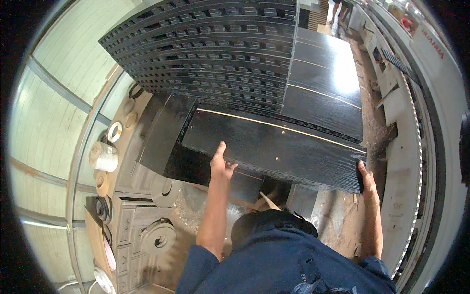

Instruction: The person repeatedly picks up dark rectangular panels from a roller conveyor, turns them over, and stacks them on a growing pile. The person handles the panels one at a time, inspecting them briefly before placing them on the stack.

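Observation:
A long black wood-grain panel (264, 142) with a pale strip along its far edge and a few small holes lies across the space before me. My left hand (223, 164) grips its near edge, thumb on top and the other fingers bent under the edge. Around the panel's right end my right hand (367, 179) is closed, its fingers partly hidden. Just behind the panel rises a tall stack of black slotted boards (210, 54). More black boards (323, 83) lie stacked flat to the right of that stack.
Along the left wall stand wooden drawer fronts (134, 220) and rolls of edge banding (159, 236), with a white roll (104, 157) among them. A long grey machine (399, 196) borders the right side. Debris lies on the floor (196, 203). Another person's legs (337, 11) show far off.

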